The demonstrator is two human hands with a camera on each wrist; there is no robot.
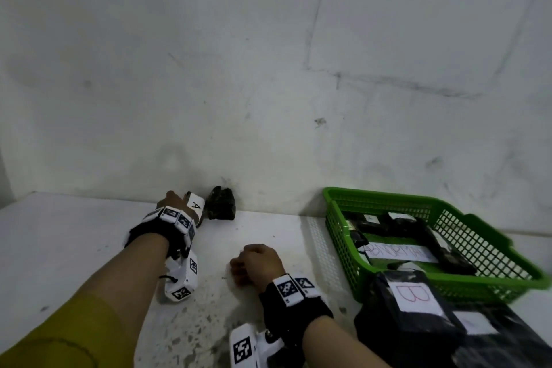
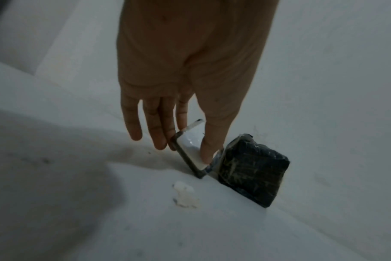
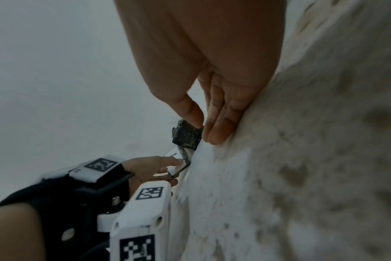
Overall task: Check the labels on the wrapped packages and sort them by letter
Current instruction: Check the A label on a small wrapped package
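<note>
My left hand pinches a thin dark-wrapped package with a white label marked A, holding it on edge on the white table by the back wall. In the left wrist view, the left hand has its thumb on the label face of this A package and its fingers behind it. Just right of it a label-less dark wrapped package leans on the wall. My right hand rests on the table, loosely curled and holding nothing.
A green mesh basket at the right holds several dark packages and a paper reading ABNORMAL. In front of it lies a stack of dark packages, the top one labelled B. The wall stands close behind the table.
</note>
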